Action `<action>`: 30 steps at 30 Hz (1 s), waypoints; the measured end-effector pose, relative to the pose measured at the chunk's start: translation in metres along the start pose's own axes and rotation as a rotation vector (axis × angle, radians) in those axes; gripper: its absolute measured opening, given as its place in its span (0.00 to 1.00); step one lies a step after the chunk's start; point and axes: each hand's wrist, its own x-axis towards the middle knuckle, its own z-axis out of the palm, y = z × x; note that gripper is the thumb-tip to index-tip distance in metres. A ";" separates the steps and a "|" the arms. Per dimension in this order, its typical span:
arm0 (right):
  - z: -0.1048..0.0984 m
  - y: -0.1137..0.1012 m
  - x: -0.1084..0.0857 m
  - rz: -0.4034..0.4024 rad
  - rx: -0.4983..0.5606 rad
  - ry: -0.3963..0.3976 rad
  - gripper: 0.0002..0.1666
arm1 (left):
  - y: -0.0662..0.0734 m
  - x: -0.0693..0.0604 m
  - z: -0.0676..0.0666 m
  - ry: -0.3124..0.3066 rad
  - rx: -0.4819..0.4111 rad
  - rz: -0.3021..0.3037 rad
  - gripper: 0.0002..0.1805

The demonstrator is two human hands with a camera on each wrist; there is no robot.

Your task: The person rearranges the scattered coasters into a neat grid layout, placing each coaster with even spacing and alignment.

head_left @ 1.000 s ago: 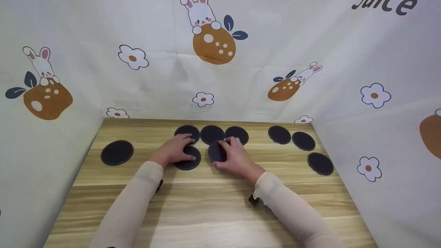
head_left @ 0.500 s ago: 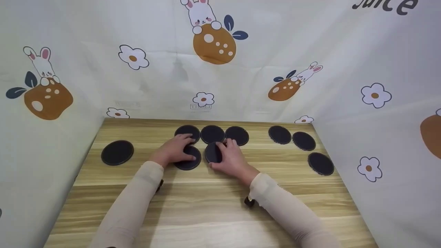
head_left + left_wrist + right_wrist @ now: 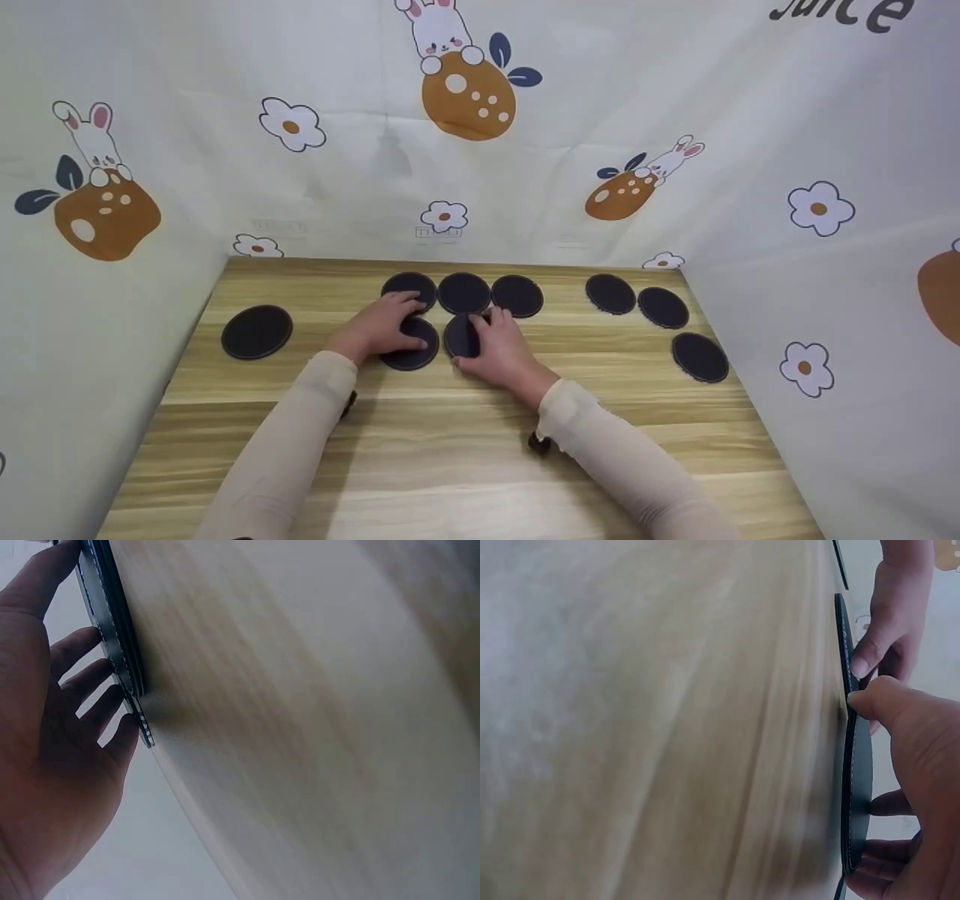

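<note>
My left hand rests over two round black coasters, its fingers on the back-left coaster and its thumb on the front-left coaster. With thumb and fingers at its edges, my right hand holds another black coaster, just right of the front-left one. Its far edge is close to the row behind. That row continues with a middle coaster and a right coaster. In the right wrist view the held coaster shows stitching along its rim, and my left thumb presses the neighbouring coaster.
One coaster lies alone at the table's left. Three others, a back one, a middle one and a front one, lie along the right side. A patterned sheet encloses the wooden table.
My right hand has shifted the held coaster slightly left and toward me, from against the back row to beside the front-left coaster. My left hand has stayed in place.
</note>
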 end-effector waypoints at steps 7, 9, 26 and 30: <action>0.002 -0.003 -0.002 0.009 0.023 -0.007 0.54 | -0.001 0.001 0.002 -0.004 0.008 -0.006 0.46; 0.002 -0.004 -0.002 0.012 0.020 -0.011 0.54 | 0.000 0.001 0.002 0.001 0.005 -0.002 0.45; 0.005 -0.006 -0.002 0.008 0.001 -0.023 0.54 | 0.002 0.000 0.001 0.003 -0.015 -0.020 0.45; 0.006 -0.007 -0.002 0.018 0.002 -0.026 0.54 | 0.002 -0.001 0.001 0.006 -0.013 -0.019 0.45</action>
